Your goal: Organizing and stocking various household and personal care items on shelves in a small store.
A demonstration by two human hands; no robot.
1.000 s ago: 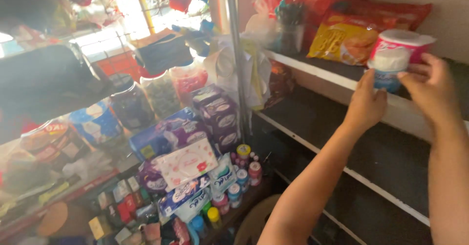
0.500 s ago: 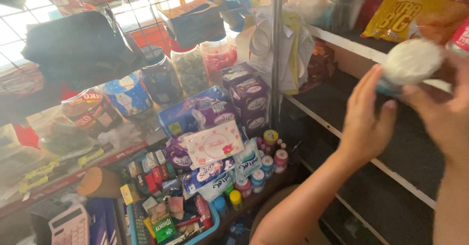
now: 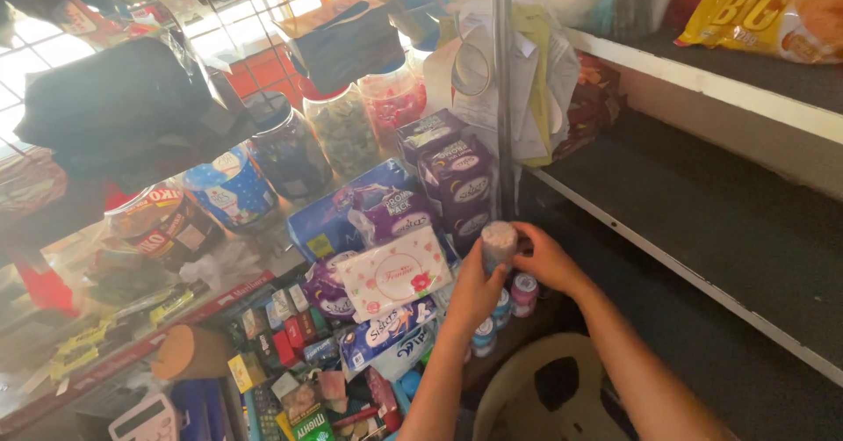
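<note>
Both of my hands hold one small round container (image 3: pixel 499 241) with a pale lid, low down beside a metal shelf post (image 3: pixel 503 90). My left hand (image 3: pixel 474 293) wraps it from the left, my right hand (image 3: pixel 546 258) from the right. Just below them stand several small pink and blue capped bottles (image 3: pixel 524 290). Left of my hands lies a white tissue pack with a flower print (image 3: pixel 392 273), and behind it purple boxes (image 3: pixel 460 182) are stacked.
Dark shelves (image 3: pixel 702 221) run along the right, with a yellow snack bag (image 3: pixel 773 10) on the upper one. Clear jars (image 3: pixel 342 129) of sweets stand on a counter at left. A beige plastic stool (image 3: pixel 549 397) sits below my arms.
My hands have come down from the upper shelf at right to the low spot by the small bottles, still with the container between them. The view has tilted downward.
</note>
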